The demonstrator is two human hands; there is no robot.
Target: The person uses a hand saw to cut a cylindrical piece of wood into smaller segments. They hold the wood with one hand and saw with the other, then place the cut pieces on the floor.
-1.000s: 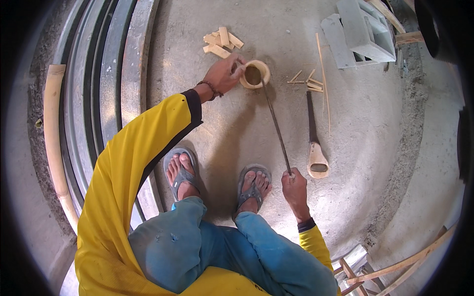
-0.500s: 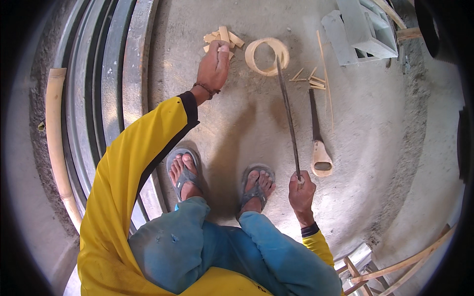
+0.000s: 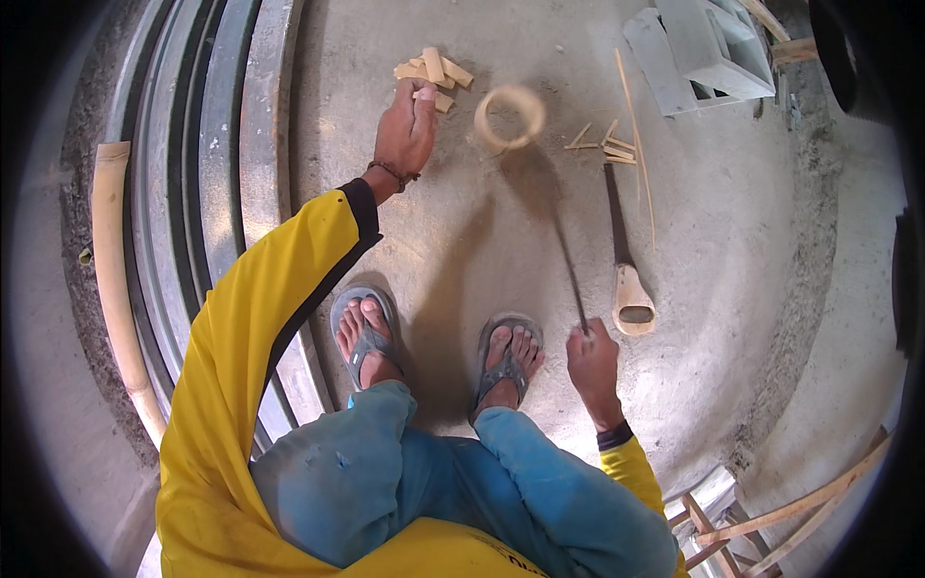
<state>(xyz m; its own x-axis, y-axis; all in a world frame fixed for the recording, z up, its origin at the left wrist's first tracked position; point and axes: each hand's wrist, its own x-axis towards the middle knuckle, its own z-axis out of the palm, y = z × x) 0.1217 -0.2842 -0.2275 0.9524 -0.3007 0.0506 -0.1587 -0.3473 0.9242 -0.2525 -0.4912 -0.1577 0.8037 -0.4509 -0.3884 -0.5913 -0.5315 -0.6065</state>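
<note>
My right hand (image 3: 594, 366) is closed around the near end of a long dark blade (image 3: 568, 255), which reaches away from me. Its far end is smeared by motion and looks wider there. Just beyond that end is a pale bamboo ring (image 3: 482, 120), also blurred; whether the two touch I cannot tell. Over to the left, my left hand (image 3: 405, 130) has thumb and fingers pinched together, and what they hold, if anything, is too small to make out. Right beyond its fingertips lies a small pile of flat bamboo pieces (image 3: 457, 73).
A handsaw (image 3: 631, 284) with a pale wooden handle lies right of the blade, below thin sticks (image 3: 619, 152). Long metal bars (image 3: 217, 144) and a bamboo pole (image 3: 114, 270) run along the left. A grey block (image 3: 718, 48) stands far right. My sandalled feet are near the middle.
The blade has swung, its far end shifting left and now blurred. The bamboo ring, sharp before, is blurred and looks smaller. My right hand moved slightly; my left stays pinched.
</note>
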